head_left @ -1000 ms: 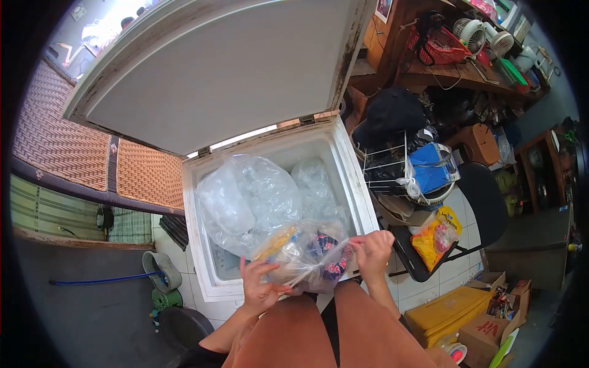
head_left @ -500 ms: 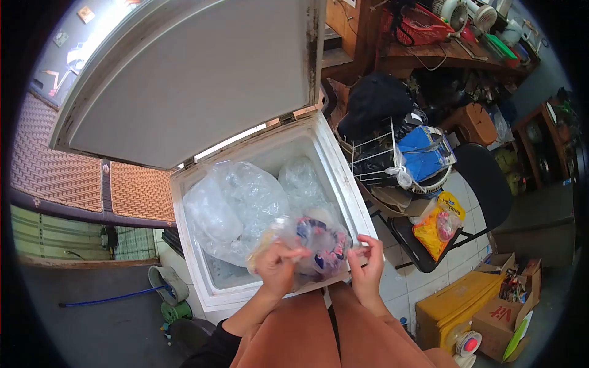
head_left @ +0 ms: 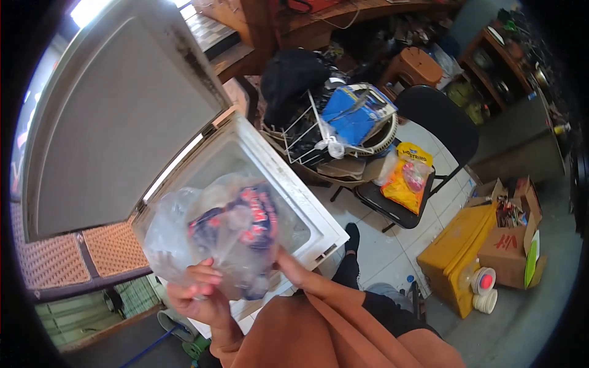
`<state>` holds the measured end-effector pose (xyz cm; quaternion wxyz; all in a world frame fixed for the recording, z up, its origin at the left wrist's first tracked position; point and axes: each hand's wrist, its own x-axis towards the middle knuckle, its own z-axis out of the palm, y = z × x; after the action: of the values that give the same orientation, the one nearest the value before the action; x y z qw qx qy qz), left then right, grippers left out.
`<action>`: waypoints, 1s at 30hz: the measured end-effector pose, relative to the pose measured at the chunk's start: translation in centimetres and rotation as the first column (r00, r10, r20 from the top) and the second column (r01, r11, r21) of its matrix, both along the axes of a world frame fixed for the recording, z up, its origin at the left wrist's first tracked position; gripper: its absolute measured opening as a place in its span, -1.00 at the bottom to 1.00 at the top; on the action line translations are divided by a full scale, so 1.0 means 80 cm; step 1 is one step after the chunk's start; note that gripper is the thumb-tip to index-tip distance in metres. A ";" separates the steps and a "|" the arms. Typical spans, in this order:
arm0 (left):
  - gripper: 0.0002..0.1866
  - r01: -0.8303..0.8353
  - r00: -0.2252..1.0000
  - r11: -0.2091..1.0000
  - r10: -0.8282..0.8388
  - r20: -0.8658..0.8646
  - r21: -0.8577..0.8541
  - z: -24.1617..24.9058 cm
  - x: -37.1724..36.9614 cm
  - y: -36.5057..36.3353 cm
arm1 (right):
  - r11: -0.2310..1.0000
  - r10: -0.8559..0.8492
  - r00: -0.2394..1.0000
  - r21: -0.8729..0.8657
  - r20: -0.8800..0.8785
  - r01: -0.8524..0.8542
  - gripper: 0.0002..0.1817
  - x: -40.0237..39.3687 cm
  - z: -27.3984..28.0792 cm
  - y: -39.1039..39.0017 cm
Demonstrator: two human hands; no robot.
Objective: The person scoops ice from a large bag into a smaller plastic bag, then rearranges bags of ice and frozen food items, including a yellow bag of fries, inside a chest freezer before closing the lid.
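A clear plastic bag (head_left: pixel 230 211) with dark blue and red print is held up over the open chest freezer (head_left: pixel 310 221). My left hand (head_left: pixel 199 293) is closed on the bag's lower left edge, its fingers curled. At the lower right side of the bag my right hand (head_left: pixel 288 268) grips it, with the fingertips hidden behind the plastic. More clear plastic (head_left: pixel 165 227) bulges at the left of the bag, and where one ends and the other begins is hard to make out. The bag covers much of the freezer's inside.
The freezer lid (head_left: pixel 116 116) stands raised at the left. To the right are a wire basket with a blue packet (head_left: pixel 359 116), a black folding chair (head_left: pixel 438 122) with a yellow bag (head_left: pixel 405 184), a yellow container (head_left: pixel 457 257) and a cardboard box (head_left: pixel 506 245).
The printed bag has risen and moved left, larger in view. Both hands have shifted with it, the right one now partly behind it. The view has turned toward the right side of the room.
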<state>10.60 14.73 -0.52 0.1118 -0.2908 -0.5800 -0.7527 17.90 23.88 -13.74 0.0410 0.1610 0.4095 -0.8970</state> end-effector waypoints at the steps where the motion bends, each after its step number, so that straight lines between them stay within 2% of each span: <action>1: -0.80 -0.013 0.997 0.999 0.010 0.074 0.042 0.000 -0.008 -0.004 | 0.999 0.019 1.000 -0.037 -0.004 -0.019 -0.05 -0.011 0.010 -0.002; 2: -0.80 -0.001 0.998 0.999 -0.001 0.068 0.042 -0.002 -0.016 -0.011 | 0.999 0.008 1.000 -0.038 -0.010 -0.008 -0.05 -0.020 0.016 -0.006; 4: -0.79 -0.122 0.989 0.993 0.120 0.084 0.010 -0.015 -0.037 -0.027 | 0.980 0.182 0.983 -0.094 0.036 -0.178 -0.01 -0.034 0.025 -0.010; 5: -0.82 -0.188 0.980 0.982 0.190 0.066 -0.036 -0.025 -0.049 -0.040 | 0.978 0.209 0.972 -0.043 0.103 -0.206 -0.06 -0.040 0.021 -0.012; 6: -0.82 -0.180 0.981 0.983 0.182 0.064 -0.035 -0.033 -0.054 -0.054 | 0.979 0.201 0.974 -0.041 0.101 -0.198 -0.06 -0.039 0.021 -0.005; 7: -0.83 -0.229 0.965 0.973 0.231 0.123 -0.034 -0.041 -0.056 -0.068 | 0.947 0.216 0.975 0.231 0.058 -0.224 -0.12 -0.035 0.022 0.007; 8: -0.84 -0.278 0.942 0.960 0.280 0.184 -0.041 -0.049 -0.056 -0.080 | 0.847 0.243 0.970 0.482 0.024 -0.224 -0.19 -0.028 0.025 0.020; 9: -0.84 -0.302 0.943 0.951 0.308 0.127 -0.060 -0.060 -0.055 -0.085 | 0.886 0.082 0.993 0.463 -0.084 -0.034 -0.45 -0.014 0.044 0.039; 11: -0.85 -0.334 0.934 0.940 0.341 0.107 -0.072 -0.063 -0.057 -0.085 | 0.860 -0.184 0.971 0.453 -0.156 0.235 -0.64 0.017 0.053 0.095; 12: -0.85 -0.367 0.925 0.927 0.373 0.078 -0.082 -0.062 -0.057 -0.084 | 0.721 -0.456 0.863 0.479 -0.217 0.501 -0.76 0.039 0.064 0.125; 13: -0.84 -0.400 0.910 0.911 0.408 0.076 -0.098 -0.059 -0.057 -0.077 | 0.475 -0.655 0.714 0.599 -0.249 0.645 -0.82 0.053 0.061 0.155; 14: -0.84 -0.402 0.910 0.911 0.409 0.070 -0.093 -0.061 -0.059 -0.072 | 0.316 -0.763 0.579 0.616 -0.287 0.722 -0.84 0.069 0.046 0.192; 15: -0.83 -0.489 0.866 0.865 0.497 0.058 -0.110 -0.065 -0.061 -0.069 | 0.223 -0.839 0.489 0.668 -0.240 0.710 -0.86 0.089 0.032 0.227; 17: -0.80 -0.592 0.797 0.780 0.604 -0.002 -0.202 -0.080 -0.070 -0.077 | 0.150 -0.921 0.374 0.787 -0.109 0.598 -0.87 0.126 -0.040 0.302; 18: -0.80 -0.586 0.802 0.786 0.598 0.001 -0.199 -0.085 -0.075 -0.082 | -0.012 -0.888 0.413 0.908 -0.203 0.419 -0.87 0.141 -0.082 0.331; 19: -0.79 -0.587 0.796 0.775 0.605 0.008 -0.235 -0.087 -0.080 -0.087 | -0.136 -0.846 0.495 0.979 -0.196 0.154 -0.87 0.145 -0.111 0.348; 20: -0.78 -0.588 0.789 0.762 0.614 0.013 -0.271 -0.088 -0.083 -0.090 | -0.269 -0.805 0.572 0.956 -0.158 -0.115 -0.86 0.149 -0.138 0.363; 21: -0.78 -0.563 0.793 0.764 0.606 0.052 -0.314 -0.084 -0.085 -0.090 | -0.263 -0.810 0.566 0.958 -0.152 -0.119 -0.86 0.157 -0.172 0.375; 22: -0.78 -0.557 0.799 0.768 0.599 0.050 -0.316 -0.082 -0.087 -0.092 | -0.347 -0.562 0.818 0.862 0.124 -0.369 -0.85 0.165 -0.206 0.387; 23: -0.80 -0.577 0.780 0.752 0.624 0.059 -0.319 -0.083 -0.091 -0.093 | -0.503 -0.261 0.852 0.690 0.453 -0.521 -0.84 0.169 -0.228 0.399; 24: -0.81 -0.594 0.763 0.736 0.644 0.064 -0.326 -0.084 -0.096 -0.095 | -0.490 -0.272 0.851 0.696 0.450 -0.525 -0.84 0.164 -0.239 0.412; 25: -0.84 -0.618 0.740 0.703 0.671 0.041 -0.353 -0.086 -0.100 -0.098 | -0.359 -0.416 0.822 0.761 0.388 -0.541 -0.85 0.150 -0.250 0.425; 26: -0.84 -0.613 0.771 0.710 0.634 -0.063 -0.346 -0.099 -0.110 -0.120 | -0.221 -0.550 0.761 0.819 0.343 -0.529 -0.84 0.137 -0.258 0.434; 27: -0.84 -0.642 0.743 0.666 0.662 -0.096 -0.379 -0.098 -0.111 -0.119 | -0.201 -0.555 0.753 0.822 0.353 -0.533 -0.84 0.120 -0.257 0.444; 29: -0.83 -0.694 0.704 0.603 0.683 -0.196 -0.393 -0.101 -0.112 -0.120 | -0.100 -0.688 0.694 0.919 0.212 -0.380 -0.77 0.085 -0.246 0.481; 30: -0.83 -0.691 0.707 0.570 0.661 -0.251 -0.445 -0.120 -0.136 -0.184 | -0.109 -0.681 0.703 0.920 0.207 -0.377 -0.77 0.076 -0.255 0.505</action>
<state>-0.30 -0.02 -10.13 0.3261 -0.0867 -0.8196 -0.4631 23.94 64.28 -34.16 -0.0684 0.4997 0.8501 -0.1512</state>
